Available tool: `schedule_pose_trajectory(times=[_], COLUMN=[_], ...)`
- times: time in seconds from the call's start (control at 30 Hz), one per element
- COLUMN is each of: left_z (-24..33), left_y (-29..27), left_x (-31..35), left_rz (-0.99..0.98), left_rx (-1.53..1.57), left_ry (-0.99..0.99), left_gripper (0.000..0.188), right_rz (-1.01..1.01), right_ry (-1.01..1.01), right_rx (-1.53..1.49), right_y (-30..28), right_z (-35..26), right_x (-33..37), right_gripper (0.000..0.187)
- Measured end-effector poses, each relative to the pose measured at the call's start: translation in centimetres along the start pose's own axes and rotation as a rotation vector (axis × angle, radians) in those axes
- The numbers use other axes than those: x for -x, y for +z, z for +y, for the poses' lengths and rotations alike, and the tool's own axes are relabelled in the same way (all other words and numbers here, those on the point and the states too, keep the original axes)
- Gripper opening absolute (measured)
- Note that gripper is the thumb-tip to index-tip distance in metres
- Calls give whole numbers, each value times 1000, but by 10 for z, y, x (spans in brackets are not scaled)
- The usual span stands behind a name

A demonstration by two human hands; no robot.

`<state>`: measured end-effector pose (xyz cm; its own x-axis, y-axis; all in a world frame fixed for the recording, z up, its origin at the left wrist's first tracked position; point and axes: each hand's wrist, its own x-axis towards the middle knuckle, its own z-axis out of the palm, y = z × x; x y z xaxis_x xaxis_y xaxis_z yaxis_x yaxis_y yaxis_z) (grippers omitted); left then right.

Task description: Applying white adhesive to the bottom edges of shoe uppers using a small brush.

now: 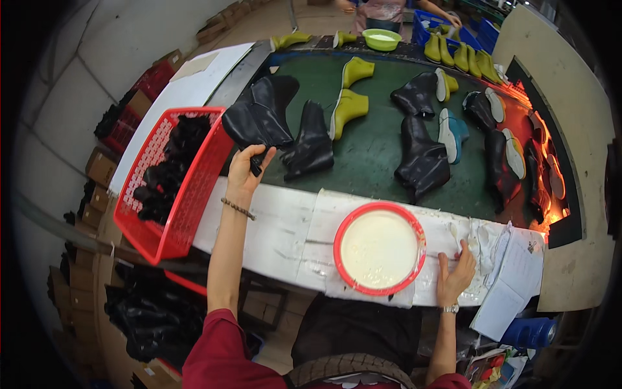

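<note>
My left hand (245, 170) is closed on the edge of a black ankle boot (260, 115), lifted at the left of the green conveyor belt (369, 155). Just right of it, another black boot (311, 142) lies on the belt. My right hand (457, 277) is on the white-covered worktable, its thumb and fingers apart, beside some crumpled white scraps (483, 246). I see nothing held in it. Between my hands is a red-rimmed basin (420, 264) of creamy white liquid. Two yellow-green shoe lasts (350, 111) are on the belt beyond.
A red basket (170, 223) of black boots stands at left. More boots (420, 152) and pale soles (451, 133) lie along the belt toward a glowing orange heater opening (554, 201). Papers (512, 282) overhang the right table edge. A co-worker (382, 10) is at the far side.
</note>
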<state>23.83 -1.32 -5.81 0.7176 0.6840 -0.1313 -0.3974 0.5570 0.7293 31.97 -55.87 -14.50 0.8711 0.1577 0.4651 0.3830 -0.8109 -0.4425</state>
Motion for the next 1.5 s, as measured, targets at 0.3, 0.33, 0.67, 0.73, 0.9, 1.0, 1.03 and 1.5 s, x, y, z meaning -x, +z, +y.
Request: schedule_pose_trajectory(times=[0.3,0.33,0.67,0.73,0.9,1.0,1.03,1.5], left_z=[-37,-41,-29,-30,-1,-16,-25,-141], left_y=[35,39,70,85,96,68,64,137], left_x=[-256,-273,-189,-146,30,106,132,320], left_rz=[13,-5,-84,-273,-513,-641,-690,-926], left_rx=[129,135,-434,-364,-255,-185,-168,-130], left_ry=[-102,-100,-22,-66,-19,-38,-34,-822], left_gripper=[11,11,95,83,66,61,59,46], right_rz=[-55,-59,-44,-15,69,157,206,143], right_ry=[108,114,80,77,40,113,129,259], right_rx=[37,28,66,86,35,-6,-38,-223], right_y=[-10,-8,-8,-6,-3,-17,-25,-57], right_z=[-12,-10,-19,-10,-8,-13,-14,77], right_x=[-4,-1,4,7,-10,-8,-9,-17], right_gripper=[69,70,71,69,64,70,72,32])
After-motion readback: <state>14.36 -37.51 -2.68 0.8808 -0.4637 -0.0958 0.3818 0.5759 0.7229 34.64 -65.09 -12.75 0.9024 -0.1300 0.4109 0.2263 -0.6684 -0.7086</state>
